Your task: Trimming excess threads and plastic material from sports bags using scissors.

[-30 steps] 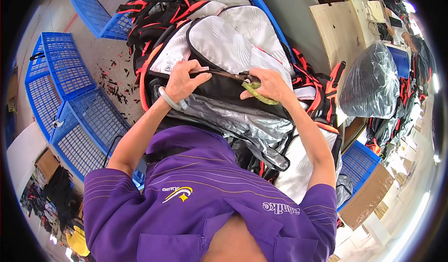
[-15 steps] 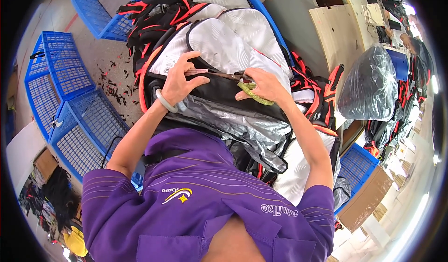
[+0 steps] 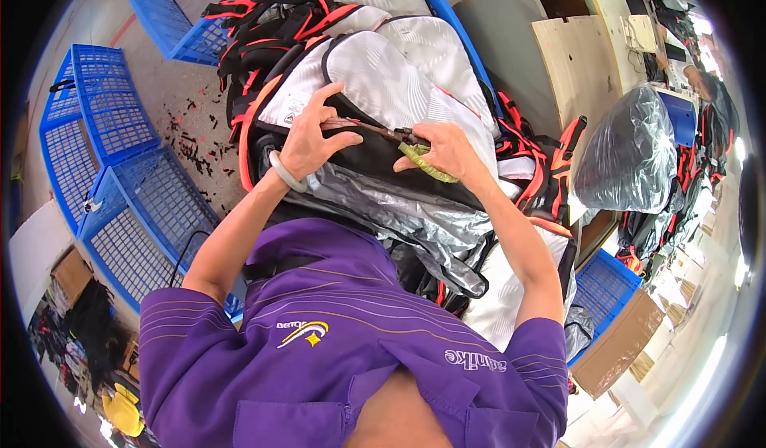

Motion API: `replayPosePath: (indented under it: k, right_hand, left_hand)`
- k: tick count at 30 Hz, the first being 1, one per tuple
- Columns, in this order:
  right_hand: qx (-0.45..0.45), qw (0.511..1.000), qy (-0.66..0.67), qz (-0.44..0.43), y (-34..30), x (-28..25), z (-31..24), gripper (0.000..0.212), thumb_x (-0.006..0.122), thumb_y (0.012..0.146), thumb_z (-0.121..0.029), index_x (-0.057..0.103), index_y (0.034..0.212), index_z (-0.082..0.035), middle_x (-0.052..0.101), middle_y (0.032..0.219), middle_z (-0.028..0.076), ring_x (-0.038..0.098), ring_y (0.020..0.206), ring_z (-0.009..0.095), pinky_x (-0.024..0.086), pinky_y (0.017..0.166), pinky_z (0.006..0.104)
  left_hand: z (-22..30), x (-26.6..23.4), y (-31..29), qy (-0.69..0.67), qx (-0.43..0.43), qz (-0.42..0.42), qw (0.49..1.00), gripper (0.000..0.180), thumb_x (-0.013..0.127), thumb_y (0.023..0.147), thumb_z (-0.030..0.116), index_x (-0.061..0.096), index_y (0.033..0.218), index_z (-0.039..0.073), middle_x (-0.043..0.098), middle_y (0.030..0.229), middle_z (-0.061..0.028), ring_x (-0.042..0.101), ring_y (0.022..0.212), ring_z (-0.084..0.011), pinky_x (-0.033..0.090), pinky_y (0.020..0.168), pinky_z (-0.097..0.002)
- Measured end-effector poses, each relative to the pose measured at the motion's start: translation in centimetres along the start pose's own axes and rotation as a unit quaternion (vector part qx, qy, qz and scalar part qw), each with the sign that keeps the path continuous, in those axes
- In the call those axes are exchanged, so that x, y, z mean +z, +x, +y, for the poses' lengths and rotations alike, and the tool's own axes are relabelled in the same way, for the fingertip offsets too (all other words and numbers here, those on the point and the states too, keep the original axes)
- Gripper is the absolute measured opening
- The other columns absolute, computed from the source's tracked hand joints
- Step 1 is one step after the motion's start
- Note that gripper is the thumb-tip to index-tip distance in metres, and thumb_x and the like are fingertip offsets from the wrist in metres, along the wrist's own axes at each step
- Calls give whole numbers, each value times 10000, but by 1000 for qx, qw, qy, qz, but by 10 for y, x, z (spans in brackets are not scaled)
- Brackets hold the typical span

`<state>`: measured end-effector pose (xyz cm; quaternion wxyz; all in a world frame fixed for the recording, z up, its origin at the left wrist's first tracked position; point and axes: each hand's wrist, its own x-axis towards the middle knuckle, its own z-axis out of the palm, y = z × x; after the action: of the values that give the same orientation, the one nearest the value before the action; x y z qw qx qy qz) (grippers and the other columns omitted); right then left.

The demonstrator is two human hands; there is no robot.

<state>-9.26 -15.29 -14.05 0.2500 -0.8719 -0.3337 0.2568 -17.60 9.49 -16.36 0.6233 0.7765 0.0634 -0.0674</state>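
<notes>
In my right hand (image 3: 447,149) is a pair of scissors, its handle (image 3: 427,163) wrapped in yellow-green material. The narrow dark blades (image 3: 387,132) point left toward my other hand. My left hand (image 3: 307,141), with a pale bangle at the wrist, is partly curled, index finger raised and thumb extended. A thin pinkish piece (image 3: 341,122) lies at its fingers; what they grip is not clear. Beneath both hands lies a bag (image 3: 359,157) with black fabric, orange-red trim and a crinkled silver lining (image 3: 391,201). Light grey patterned panels (image 3: 383,73) are just beyond.
The bags are piled in a large blue crate (image 3: 451,17). More blue plastic crates (image 3: 120,113) stand at the left, near black and red scraps (image 3: 191,137) on the floor. At right are a wooden cabinet (image 3: 578,65), a filled clear plastic bag (image 3: 626,157) and a brown carton (image 3: 618,344).
My right hand and the scissors have shifted slightly left and up. The left hand stays nearly in place, with its index finger a little higher.
</notes>
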Motion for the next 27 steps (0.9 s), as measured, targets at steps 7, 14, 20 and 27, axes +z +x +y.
replayPosePath:
  k: [7,14,20,27]
  right_hand:
    - [17,1000,-16,-21,1,-1,-7,613,758,620,-589,533,756,-35,544,694,115,553,680,313,413,604,390]
    - [8,998,-41,-38,10,-8,-13,642,738,617,-624,526,740,-30,548,680,143,568,680,340,419,611,408]
    - [95,993,22,68,-9,-1,-5,614,771,620,-578,567,726,-9,564,619,164,579,633,363,435,587,416]
    - [424,823,45,376,-154,7,72,486,796,727,-375,529,791,26,600,669,179,571,592,242,474,615,368]
  left_hand:
    - [-3,1,0,5,13,-3,1000,818,772,694,80,339,1385,14,595,727,-31,516,676,-89,434,703,-240]
    - [-8,1,1,-42,15,14,999,878,811,654,124,325,1374,-2,572,718,-84,614,723,-159,489,722,-289]
    - [-9,0,2,-53,-3,1,999,860,817,634,124,364,1352,-12,601,761,-99,616,758,-182,490,760,-304]
    - [-2,-27,18,115,61,-252,959,1069,870,513,276,331,1407,45,440,1203,-162,495,1128,-323,396,984,-382]
